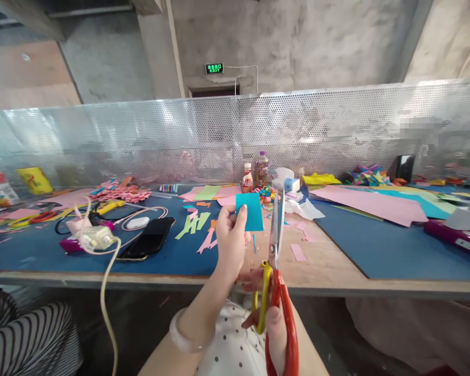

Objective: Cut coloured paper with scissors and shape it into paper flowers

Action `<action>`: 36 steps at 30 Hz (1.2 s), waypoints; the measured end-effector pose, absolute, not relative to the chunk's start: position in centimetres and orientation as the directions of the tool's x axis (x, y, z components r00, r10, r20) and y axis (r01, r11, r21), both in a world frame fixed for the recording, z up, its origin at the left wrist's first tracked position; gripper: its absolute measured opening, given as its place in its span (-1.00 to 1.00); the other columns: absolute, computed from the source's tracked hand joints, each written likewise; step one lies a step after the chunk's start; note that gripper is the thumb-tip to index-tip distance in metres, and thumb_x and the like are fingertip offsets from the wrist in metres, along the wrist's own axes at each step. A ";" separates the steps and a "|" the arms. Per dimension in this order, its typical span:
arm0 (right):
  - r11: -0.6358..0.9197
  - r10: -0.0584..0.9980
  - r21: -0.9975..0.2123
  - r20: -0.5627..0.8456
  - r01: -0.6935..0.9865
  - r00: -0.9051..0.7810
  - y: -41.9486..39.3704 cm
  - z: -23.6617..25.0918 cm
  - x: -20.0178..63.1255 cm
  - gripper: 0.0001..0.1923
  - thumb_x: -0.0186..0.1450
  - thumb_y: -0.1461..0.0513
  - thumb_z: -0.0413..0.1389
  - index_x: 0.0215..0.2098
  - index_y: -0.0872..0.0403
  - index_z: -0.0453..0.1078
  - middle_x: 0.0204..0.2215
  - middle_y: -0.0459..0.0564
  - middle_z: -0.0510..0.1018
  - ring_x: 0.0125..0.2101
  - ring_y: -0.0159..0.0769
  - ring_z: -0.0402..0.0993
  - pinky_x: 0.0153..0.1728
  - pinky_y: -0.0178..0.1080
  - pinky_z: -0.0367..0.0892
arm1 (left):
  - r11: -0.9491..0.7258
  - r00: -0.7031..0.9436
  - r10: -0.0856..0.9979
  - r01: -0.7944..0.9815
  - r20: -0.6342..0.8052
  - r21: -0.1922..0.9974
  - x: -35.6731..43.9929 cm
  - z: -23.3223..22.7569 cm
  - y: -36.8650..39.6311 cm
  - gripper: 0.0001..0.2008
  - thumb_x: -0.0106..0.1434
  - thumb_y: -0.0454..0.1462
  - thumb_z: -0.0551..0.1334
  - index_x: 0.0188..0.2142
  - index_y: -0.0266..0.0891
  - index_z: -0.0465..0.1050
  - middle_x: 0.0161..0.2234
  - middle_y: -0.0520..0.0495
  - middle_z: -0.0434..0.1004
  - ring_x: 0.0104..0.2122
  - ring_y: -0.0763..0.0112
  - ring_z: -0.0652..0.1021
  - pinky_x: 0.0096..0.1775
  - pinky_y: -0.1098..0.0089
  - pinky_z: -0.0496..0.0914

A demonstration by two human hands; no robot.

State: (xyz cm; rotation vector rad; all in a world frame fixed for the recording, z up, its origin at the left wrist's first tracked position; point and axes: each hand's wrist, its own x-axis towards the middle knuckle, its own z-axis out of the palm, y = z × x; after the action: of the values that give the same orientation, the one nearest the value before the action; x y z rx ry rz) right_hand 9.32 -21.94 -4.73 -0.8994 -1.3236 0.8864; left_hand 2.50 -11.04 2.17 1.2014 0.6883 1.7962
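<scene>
My left hand (232,235) pinches a teal-blue square of paper (253,213) between thumb and fingers, above the table's near part. Beside it, my right hand (276,326) grips a pair of scissors (274,248), one handle loop red and the other yellow. The thumb sits in the red loop, while fingers pass by the yellow one. The blades point up and stand slightly apart, to the right of the blue paper and not touching it. Cut scraps lie beyond my left hand: green strips (193,224) and pink strips (207,241).
On the left lie a black phone (151,239), a plug adapter (97,237) with cables and a pile of pink paper pieces (125,192). Two bottles (261,169) stand at the back. Pink sheets (376,201) and a purple device (454,236) are at right.
</scene>
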 end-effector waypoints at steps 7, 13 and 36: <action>0.101 0.994 -0.993 0.098 -0.061 0.049 -21.8 -2.2 10.6 -0.40 0.11 -0.26 -0.11 -0.13 0.00 0.14 -0.30 0.03 0.39 -0.45 -0.28 0.40 -0.69 -0.34 0.34 | -0.506 -0.178 0.863 -0.312 0.474 0.804 2.9 2.2 -11.5 -0.77 0.16 -0.12 0.19 -0.43 -0.18 0.19 -0.69 0.21 0.11 -0.79 0.67 0.13 -0.76 0.58 0.07; -0.195 0.981 -0.978 -0.194 0.080 0.013 -21.2 -2.0 11.7 -0.47 0.17 -0.23 -0.17 -0.42 0.05 0.19 -0.79 -0.19 0.25 -0.79 -0.40 0.25 -0.73 -0.36 0.23 | -0.443 -0.184 0.895 -0.265 0.406 0.856 3.0 1.8 -11.0 -0.76 0.16 -0.09 0.18 -0.41 -0.17 0.20 -0.69 0.21 0.07 -0.77 0.66 0.11 -0.75 0.58 0.07; -0.206 0.978 -0.974 -0.208 0.095 -0.008 -21.4 -3.1 11.0 -0.46 0.15 -0.25 -0.16 -0.45 0.03 0.19 -0.73 -0.22 0.23 -0.84 -0.40 0.29 -0.83 -0.38 0.19 | -0.484 -0.291 0.861 -0.214 0.417 0.849 2.4 1.0 -10.0 -0.72 0.16 -0.04 0.16 -0.37 -0.17 0.17 -0.65 0.21 0.12 -0.77 0.67 0.15 -0.72 0.58 0.09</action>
State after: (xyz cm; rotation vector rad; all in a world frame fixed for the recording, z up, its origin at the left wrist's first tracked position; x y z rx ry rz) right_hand 10.96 -21.37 -3.06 -1.4254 -1.1857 1.3301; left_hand 2.40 -9.96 1.02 1.1949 0.8910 1.8577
